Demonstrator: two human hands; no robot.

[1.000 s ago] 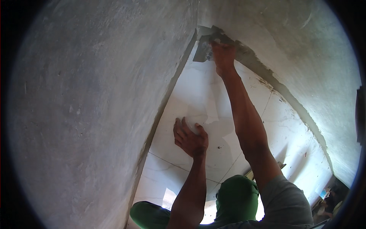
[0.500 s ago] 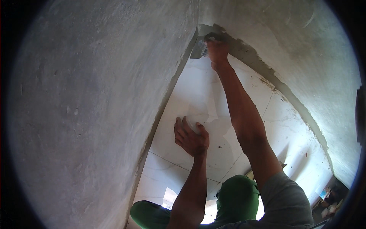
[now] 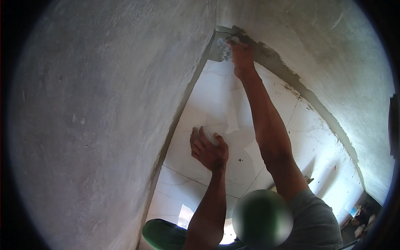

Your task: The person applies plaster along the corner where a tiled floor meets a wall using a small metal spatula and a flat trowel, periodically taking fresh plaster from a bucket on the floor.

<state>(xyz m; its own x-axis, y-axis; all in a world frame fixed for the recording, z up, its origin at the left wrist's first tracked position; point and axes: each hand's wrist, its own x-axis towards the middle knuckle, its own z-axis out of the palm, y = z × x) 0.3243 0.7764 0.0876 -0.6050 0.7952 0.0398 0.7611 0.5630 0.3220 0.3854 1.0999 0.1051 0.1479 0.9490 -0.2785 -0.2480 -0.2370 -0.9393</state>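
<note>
In the far corner, where two plastered walls meet, my right hand [image 3: 243, 54] is closed round the handle of a trowel. The flat grey trowel blade [image 3: 214, 53] lies beside my knuckles, smeared with pale mortar, over the narrow strip of bare grey floor at the tile's end. How far the blade touches the floor cannot be made out. My left hand [image 3: 210, 153] rests with spread fingers on a white marbled floor tile [image 3: 208, 100], holding nothing.
A bare grey wall [image 3: 91, 116] rises close on the left; another wall [image 3: 333, 71] curves along the right, with a rough mortar strip [image 3: 310, 93] at its foot. My green-clad knee [image 3: 164, 233] is at the bottom. Assorted small objects [image 3: 362, 218] lie at lower right.
My right hand has shifted slightly to the right and turned, with the trowel moving along the corner. My left hand has stayed in place.
</note>
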